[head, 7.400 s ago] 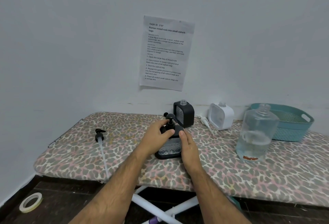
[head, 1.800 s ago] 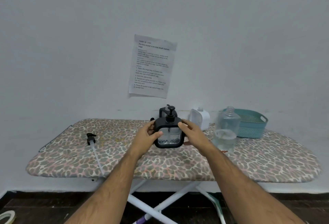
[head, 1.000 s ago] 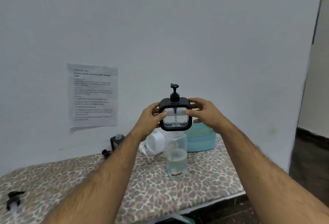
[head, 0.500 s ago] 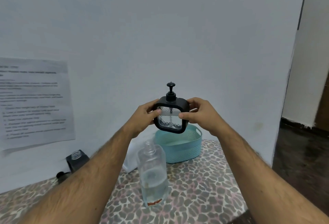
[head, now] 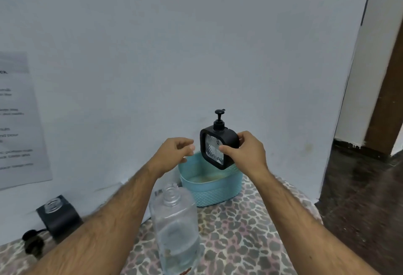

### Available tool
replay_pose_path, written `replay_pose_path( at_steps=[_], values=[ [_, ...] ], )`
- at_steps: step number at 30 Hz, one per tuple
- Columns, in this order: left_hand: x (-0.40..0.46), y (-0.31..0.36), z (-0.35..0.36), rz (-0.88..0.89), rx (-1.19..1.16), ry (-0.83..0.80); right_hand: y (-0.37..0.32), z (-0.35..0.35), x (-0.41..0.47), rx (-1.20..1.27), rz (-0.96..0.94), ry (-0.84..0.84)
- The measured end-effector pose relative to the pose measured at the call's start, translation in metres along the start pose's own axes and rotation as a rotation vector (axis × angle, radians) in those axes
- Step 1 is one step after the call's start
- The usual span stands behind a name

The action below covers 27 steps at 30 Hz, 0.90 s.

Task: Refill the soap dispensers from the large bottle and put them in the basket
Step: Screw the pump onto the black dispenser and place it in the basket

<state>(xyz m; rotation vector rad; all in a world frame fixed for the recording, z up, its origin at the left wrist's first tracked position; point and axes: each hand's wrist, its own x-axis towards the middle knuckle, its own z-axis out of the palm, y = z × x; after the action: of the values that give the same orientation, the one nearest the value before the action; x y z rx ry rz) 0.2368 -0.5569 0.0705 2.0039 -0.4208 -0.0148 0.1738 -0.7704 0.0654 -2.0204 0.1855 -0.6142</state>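
One black soap dispenser (head: 219, 147) held above teal basket (head: 210, 190), long axis near upright, pump up, base tilted right, right hand (head: 244, 151) grips its side, left hand (head: 174, 154) just beside it, loosely curled, holding nothing, large bottle (head: 175, 229) upright on bench (head: 250, 231).

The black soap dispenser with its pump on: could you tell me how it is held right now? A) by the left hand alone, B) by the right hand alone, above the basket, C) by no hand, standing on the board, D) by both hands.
B: only the right hand grips the black soap dispenser, above the teal basket; the left hand is off it, fingers loosely curled and holding nothing.
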Motion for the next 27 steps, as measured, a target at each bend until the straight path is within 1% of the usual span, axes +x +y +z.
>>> replay_pose_path(
  at_steps=[6, 11, 14, 17, 21, 24, 27],
  values=[
    [0.009, -0.024, 0.006, 0.055, 0.206, -0.125, 0.023, 0.015, 0.007, -0.184, 0.077, 0.059],
    [0.009, -0.034, 0.005, 0.073, 0.466, -0.28, 0.038, 0.029, 0.008, -0.324, 0.047, 0.064],
    [0.008, -0.037, 0.005, 0.089, 0.576, -0.336, 0.045, 0.038, 0.01, -0.389, 0.03, 0.057],
    [0.008, -0.038, 0.007, 0.091, 0.622, -0.358, 0.047, 0.044, 0.01, -0.498, 0.017, 0.056],
    [0.008, -0.039, 0.009, 0.083, 0.624, -0.338, 0.048, 0.049, 0.006, -0.684, 0.014, 0.036],
    [0.006, -0.038, 0.012, 0.081, 0.654, -0.319, 0.051, 0.053, 0.006, -0.749, 0.036, 0.033],
    [0.007, -0.037, 0.013, 0.097, 0.658, -0.317, 0.05, 0.053, 0.007, -0.748, 0.076, 0.017]
  ],
)
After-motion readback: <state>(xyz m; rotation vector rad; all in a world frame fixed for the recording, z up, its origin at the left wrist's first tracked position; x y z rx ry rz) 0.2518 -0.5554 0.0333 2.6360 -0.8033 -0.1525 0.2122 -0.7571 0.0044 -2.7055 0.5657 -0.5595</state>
